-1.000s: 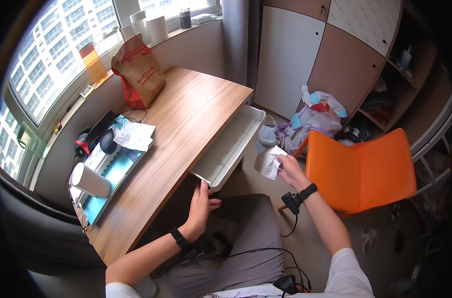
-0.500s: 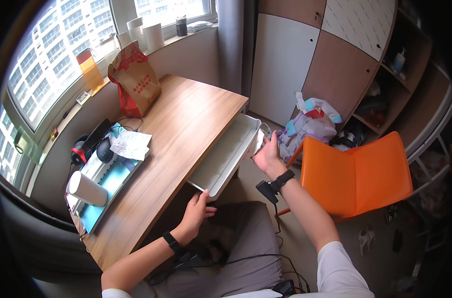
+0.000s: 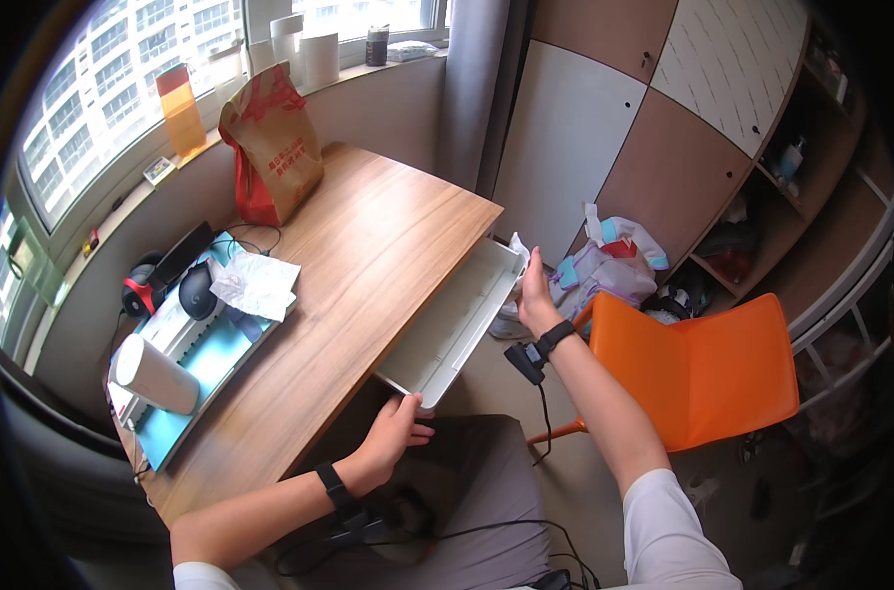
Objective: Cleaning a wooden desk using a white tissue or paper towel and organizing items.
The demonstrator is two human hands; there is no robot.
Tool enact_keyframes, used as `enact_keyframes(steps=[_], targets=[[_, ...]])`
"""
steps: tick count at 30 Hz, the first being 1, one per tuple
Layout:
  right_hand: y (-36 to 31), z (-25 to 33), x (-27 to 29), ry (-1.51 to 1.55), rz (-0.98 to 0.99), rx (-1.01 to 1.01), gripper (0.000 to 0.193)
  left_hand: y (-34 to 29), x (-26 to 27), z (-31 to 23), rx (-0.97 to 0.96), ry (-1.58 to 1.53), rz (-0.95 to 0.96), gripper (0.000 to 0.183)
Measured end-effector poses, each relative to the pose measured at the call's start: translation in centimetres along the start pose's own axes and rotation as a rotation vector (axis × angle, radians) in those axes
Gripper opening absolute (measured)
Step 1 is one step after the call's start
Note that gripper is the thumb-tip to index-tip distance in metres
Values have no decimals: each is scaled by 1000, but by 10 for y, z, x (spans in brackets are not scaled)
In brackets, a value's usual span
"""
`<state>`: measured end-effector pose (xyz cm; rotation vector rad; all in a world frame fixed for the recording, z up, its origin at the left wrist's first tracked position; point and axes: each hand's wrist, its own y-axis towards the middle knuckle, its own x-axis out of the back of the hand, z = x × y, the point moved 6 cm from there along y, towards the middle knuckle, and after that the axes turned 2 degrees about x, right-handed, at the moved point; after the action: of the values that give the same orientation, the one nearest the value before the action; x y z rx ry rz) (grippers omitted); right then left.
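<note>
A shallow white drawer (image 3: pixel 445 329) is pulled out from under the wooden desk (image 3: pixel 368 251). My left hand (image 3: pixel 393 438) grips its near front corner, thumb at the rim and fingers curled below. At the far front corner is my right hand (image 3: pixel 537 295), closed on a crumpled white tissue (image 3: pixel 519 250) that touches the drawer's rim. The palm hides part of the tissue. Only the pale inner surface and low ridges show inside the drawer. Each wrist wears a black strap, and a small black device hangs by the right one.
An orange chair (image 3: pixel 692 369) stands to the right, with a pale bag (image 3: pixel 609 270) on the floor behind it. On the desk are a paper bag (image 3: pixel 275 157), a white cup (image 3: pixel 159 376), a blue tray (image 3: pixel 206 364), headphones (image 3: pixel 142 280) and a crumpled paper (image 3: pixel 255 283). Cables cross my lap.
My right hand has moved up along the drawer front to its far corner, bringing the tissue onto the rim. The left hand stays at the near corner. The whole view has shifted slightly.
</note>
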<state>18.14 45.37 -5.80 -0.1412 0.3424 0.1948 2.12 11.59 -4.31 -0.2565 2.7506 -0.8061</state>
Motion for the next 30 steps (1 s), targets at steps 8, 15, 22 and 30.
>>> enact_keyframes(steps=[8,15,22,30], targets=[[45,30,10,-213,260,-176,92,-6,-15,-3,20,-19,64,57],[70,30,33,-744,184,-196,60,-7,-16,-5,10,-2,64,56],[56,28,27,-609,229,-116,58,3,-15,0,-16,18,68,60],[28,15,12,-276,226,-264,50,-2,-11,0,-12,19,35,58]])
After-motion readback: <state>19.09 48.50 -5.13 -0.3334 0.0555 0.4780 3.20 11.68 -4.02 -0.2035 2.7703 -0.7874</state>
